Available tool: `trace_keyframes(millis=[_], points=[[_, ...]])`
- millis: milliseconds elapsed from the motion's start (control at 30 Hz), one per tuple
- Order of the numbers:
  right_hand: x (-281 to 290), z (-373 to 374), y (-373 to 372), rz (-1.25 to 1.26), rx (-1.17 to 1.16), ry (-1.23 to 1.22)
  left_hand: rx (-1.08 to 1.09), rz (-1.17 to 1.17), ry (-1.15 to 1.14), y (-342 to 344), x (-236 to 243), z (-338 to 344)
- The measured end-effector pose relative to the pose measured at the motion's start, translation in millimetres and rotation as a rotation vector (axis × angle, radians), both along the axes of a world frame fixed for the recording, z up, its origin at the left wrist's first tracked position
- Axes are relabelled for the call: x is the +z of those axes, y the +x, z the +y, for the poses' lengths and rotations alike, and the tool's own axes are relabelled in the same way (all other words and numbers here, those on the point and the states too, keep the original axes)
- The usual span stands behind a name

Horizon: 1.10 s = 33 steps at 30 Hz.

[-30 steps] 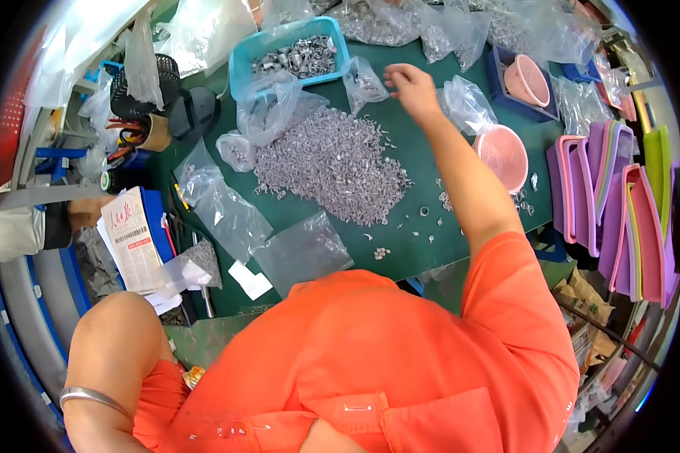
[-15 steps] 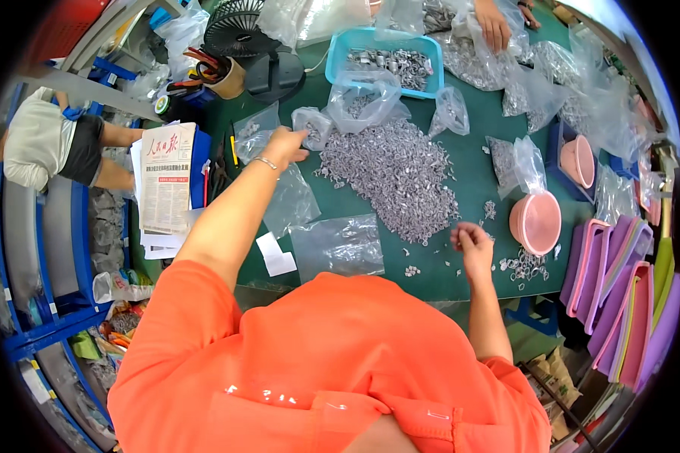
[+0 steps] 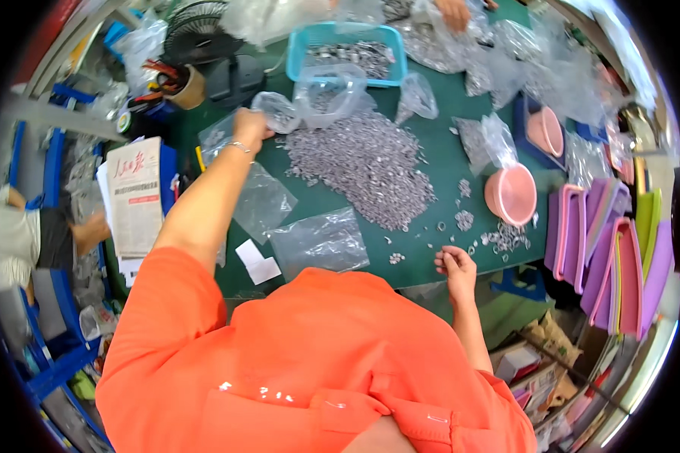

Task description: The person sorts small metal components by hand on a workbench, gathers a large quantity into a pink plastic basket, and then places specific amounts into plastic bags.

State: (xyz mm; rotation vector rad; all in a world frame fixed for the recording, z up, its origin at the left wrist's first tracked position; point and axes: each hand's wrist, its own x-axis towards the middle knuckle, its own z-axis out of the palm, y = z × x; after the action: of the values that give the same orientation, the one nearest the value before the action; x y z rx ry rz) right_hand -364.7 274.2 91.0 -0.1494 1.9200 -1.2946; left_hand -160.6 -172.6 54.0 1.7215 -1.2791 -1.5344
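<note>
My left hand [image 3: 251, 128] is at the side of a small clear plastic bag [image 3: 276, 113] that stands with its mouth open and small grey parts inside. Its fingers are closed at the bag's edge. To the right spreads a large pile of small grey metal-looking parts [image 3: 363, 167] on the green table [image 3: 317, 198]. My right hand [image 3: 458, 272] hovers by the near table edge, thumb and fingers curled together; whatever they may hold is too small to see. Near it lie a little cluster of parts [image 3: 397, 258] and some loose rings [image 3: 506, 237].
Behind the pile stand a larger open bag [image 3: 329, 94] and a blue tray [image 3: 400, 54] of parts. A pink bowl [image 3: 511, 195] is at right. Flat clear bags [image 3: 319, 240], newspapers [image 3: 136, 196] and a black fan [image 3: 196, 34] lie left. Another person's hand [image 3: 453, 12] is far off.
My right hand has drawn back from the pile toward the near table edge. My left hand has closed in at the small bag's side. The whole view has shifted.
</note>
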Motion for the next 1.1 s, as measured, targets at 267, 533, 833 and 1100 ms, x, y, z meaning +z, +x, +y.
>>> trace_keyframes(millis=[267, 533, 833, 1100], points=[[-7.2, -4.5, 8.2, -0.026, 0.016, -0.004, 0.283, 0.481, 0.079, 14.8, -12.0, 2.4], [-26.8, -12.5, 10.0, -0.015, 0.193, -0.020, -0.157, 0.024, -0.093, 27.3, -3.6, 104.3], [-38.4, -87.2, 58.9, 0.222, 0.812, 0.098, -1.050, -0.668, -0.618, 48.7, -19.6, 210.9], [-46.6, -105.6, 69.1, 0.414, 0.795, 0.057, -0.881, -0.165, -0.407, 65.7, 23.3, 189.8]])
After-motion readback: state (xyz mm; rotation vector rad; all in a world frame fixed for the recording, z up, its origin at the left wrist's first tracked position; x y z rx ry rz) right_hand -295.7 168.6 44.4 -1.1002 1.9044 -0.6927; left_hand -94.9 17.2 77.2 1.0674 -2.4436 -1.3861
